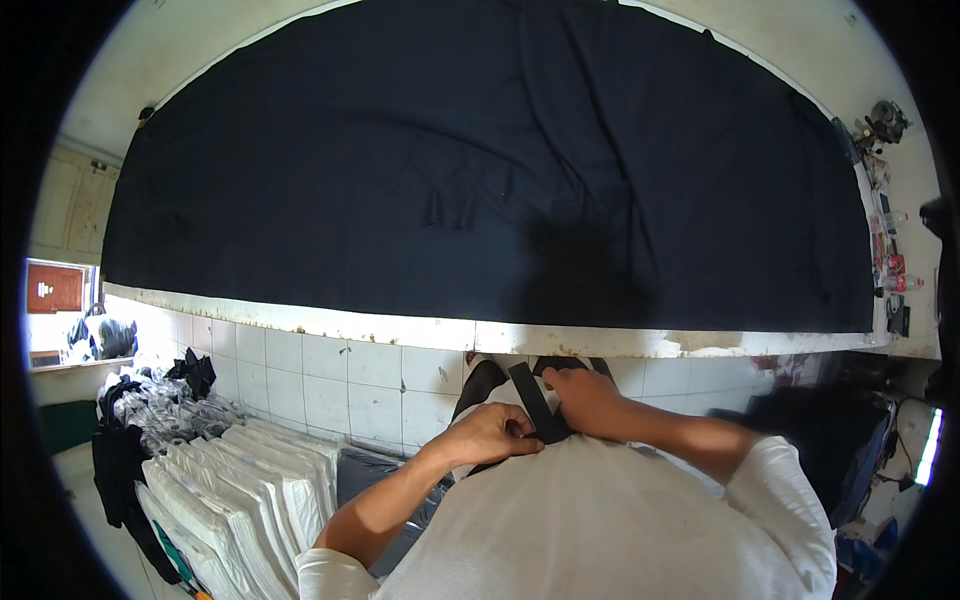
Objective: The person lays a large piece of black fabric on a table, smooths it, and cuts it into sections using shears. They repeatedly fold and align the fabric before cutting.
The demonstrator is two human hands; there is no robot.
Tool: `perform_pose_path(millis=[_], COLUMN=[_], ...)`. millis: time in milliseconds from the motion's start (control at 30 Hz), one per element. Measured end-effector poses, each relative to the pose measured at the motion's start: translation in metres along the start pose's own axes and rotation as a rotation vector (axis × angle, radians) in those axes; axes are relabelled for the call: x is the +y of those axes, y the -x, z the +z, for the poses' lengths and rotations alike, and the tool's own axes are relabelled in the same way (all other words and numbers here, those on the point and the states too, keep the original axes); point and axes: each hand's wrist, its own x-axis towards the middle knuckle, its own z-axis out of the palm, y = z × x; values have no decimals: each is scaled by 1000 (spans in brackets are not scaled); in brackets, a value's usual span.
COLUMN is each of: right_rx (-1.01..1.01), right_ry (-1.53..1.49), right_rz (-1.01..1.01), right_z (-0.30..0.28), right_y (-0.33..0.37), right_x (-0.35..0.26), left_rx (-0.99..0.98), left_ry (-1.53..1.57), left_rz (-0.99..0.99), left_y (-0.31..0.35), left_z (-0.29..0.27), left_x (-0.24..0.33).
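Note:
Both hands are at my waist, just below the table's near edge. A flat black strip (530, 398), like a belt end or strap, sticks up between them against my shirt's lower hem. My left hand (492, 434) is closed at the strip's lower end, its thumb and fingers pinching it. To the right of the strip, my right hand (588, 400) has its fingers curled by the dark cloth at my waist; what they hold, if anything, is hidden. A large dark navy cloth (300, 190) covers most of the table, with folds and a few small raised bumps near its middle.
The white table edge (400, 328) runs across in front of me. At left, a row of white packed bundles (265, 470) stands beside plastic-wrapped ones. Dark garments (815, 420) hang or lie at right. Bottles (903, 283) and small items crowd the table's right end.

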Motion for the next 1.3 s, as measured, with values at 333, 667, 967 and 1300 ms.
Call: perform_pose_path(millis=[333,667,967,1300], right_rx=[436,518,427,-47], right_ry=[298,155,-397,-553], right_rz=[403,322,-161,-4], right_z=[12,12,0,53], right_y=[-22,-28,-43,100], right_x=[24,32,6,53], left_rx=[-18,-38,141,150], left_ry=[-236,-101,90,5], left_rz=[101,59,59,401], left_y=[5,2,2,8], left_z=[-2,1,4,-14], left_x=[-1,-19,-34,-63])
